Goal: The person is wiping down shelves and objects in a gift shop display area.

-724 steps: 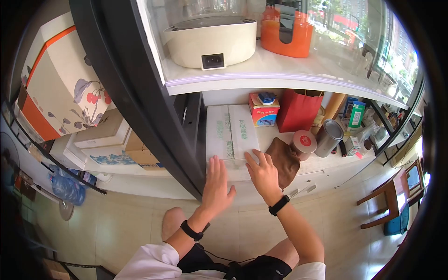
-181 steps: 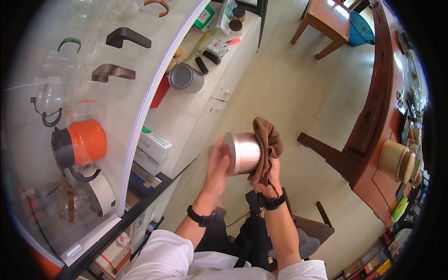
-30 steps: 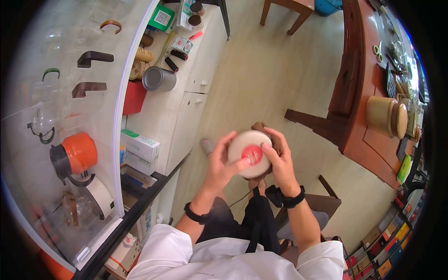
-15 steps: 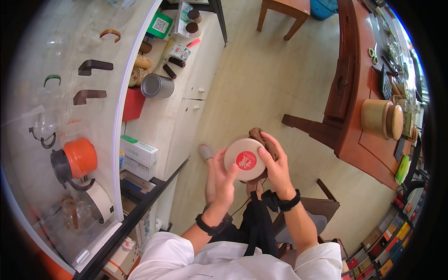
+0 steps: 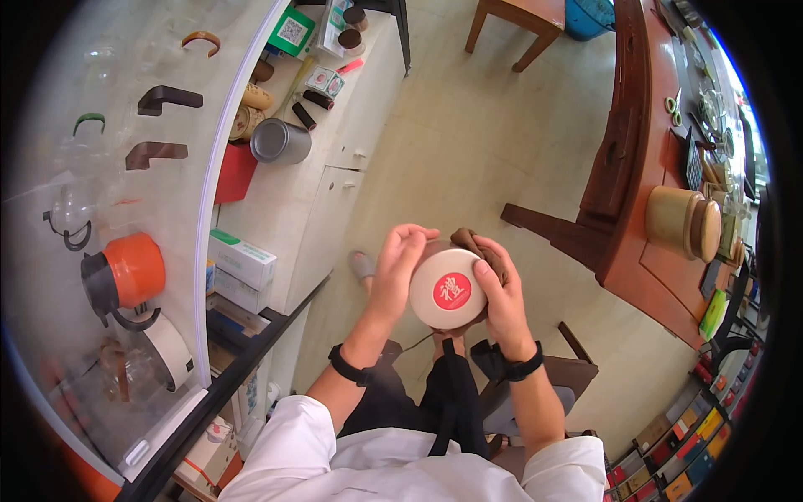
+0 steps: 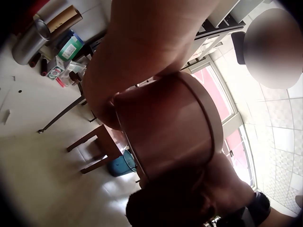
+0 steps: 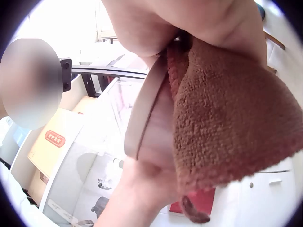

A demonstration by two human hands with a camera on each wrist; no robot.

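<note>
In the head view, a pinkish round canister (image 5: pixel 426 306) is held up in front of the body, its pale lid with a red round label turned toward the head. My right hand (image 5: pixel 507 306) grips its right side, thumb on the lid's edge, with a brown cloth (image 5: pixel 478 243) under the fingers. On the other side, my left hand (image 5: pixel 396 272) curls along the canister's wall. The left wrist view shows the smooth canister wall (image 6: pixel 165 123) beneath the arched left hand. Terry cloth (image 7: pixel 232 113) hangs from the right hand over the canister in the right wrist view.
Left of me stands a white cabinet (image 5: pixel 305 213) bearing a grey tin (image 5: pixel 280 142), a red bag (image 5: pixel 234 174) and white boxes (image 5: pixel 242 258). Glass shelving holds an orange pot (image 5: pixel 134 269). A wooden desk (image 5: pixel 623 209) is on the right, a chair (image 5: pixel 569 364) close behind.
The hands were on a white box long before; the canister, then on the cabinet, is now held. In the last second the left thumb left the lid and the hand slid to the canister's side.
</note>
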